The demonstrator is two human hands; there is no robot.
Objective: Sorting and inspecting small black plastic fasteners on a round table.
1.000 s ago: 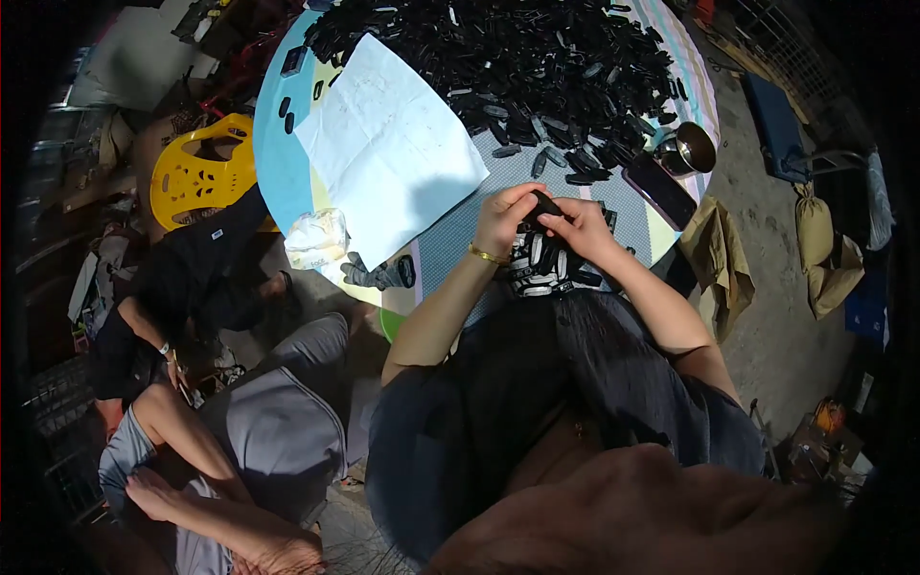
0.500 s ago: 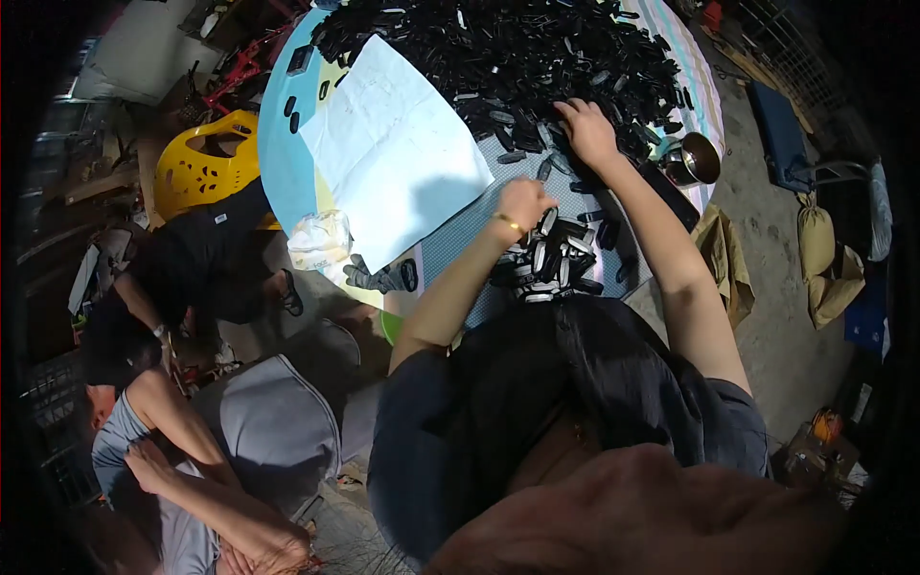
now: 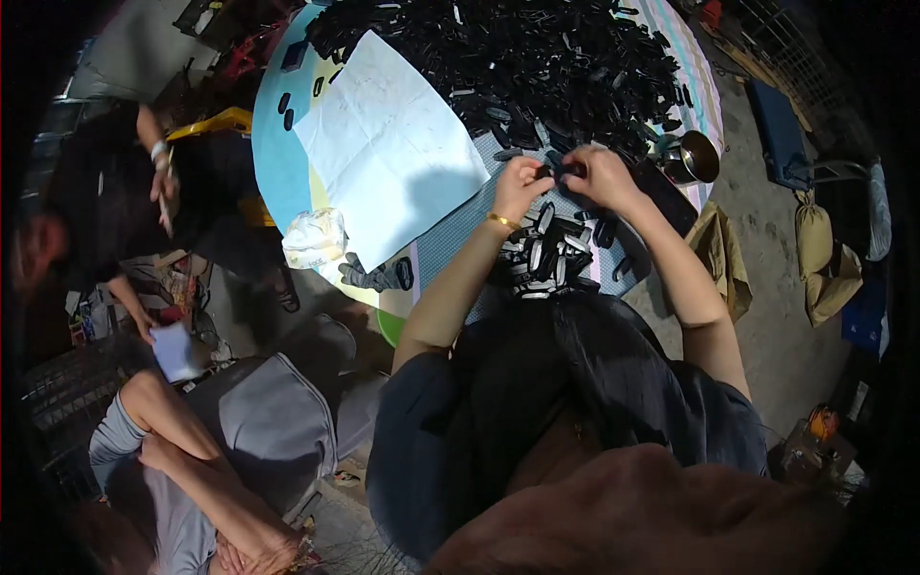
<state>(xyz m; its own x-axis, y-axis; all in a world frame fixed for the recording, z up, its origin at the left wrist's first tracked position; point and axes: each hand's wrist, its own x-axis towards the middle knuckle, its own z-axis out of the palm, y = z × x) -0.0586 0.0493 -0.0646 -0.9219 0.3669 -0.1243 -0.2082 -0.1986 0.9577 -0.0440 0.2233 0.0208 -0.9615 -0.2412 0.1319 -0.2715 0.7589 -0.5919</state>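
Over a grey textured mat [image 3: 450, 240], my left hand [image 3: 517, 189] and my right hand [image 3: 606, 180] are close together, fingertips nearly meeting. The left fingers pinch a small black oblong piece [image 3: 545, 173]. In the right fingers, also closed, is a dark piece partly hidden by the fingertips. Just beyond them rises a wide heap of black oblong pieces [image 3: 556, 67]. Between my forearms, close to my body, lies a smaller pile of black and whitish oblong pieces [image 3: 546, 254]. A yellow bracelet [image 3: 503, 221] circles my left wrist.
A large white sheet [image 3: 383, 144] covers the table's left part. Near it are a white packet [image 3: 314, 240] and a grey glove [image 3: 374, 276]. A metal cup [image 3: 698, 158] stands at right. Two people are at the left, one seated in grey [image 3: 259, 412], one in black [image 3: 86, 192].
My right hand has drawn back from the heap to my left hand, which has moved slightly away from the near pile. The person in black has straightened and holds something pale.
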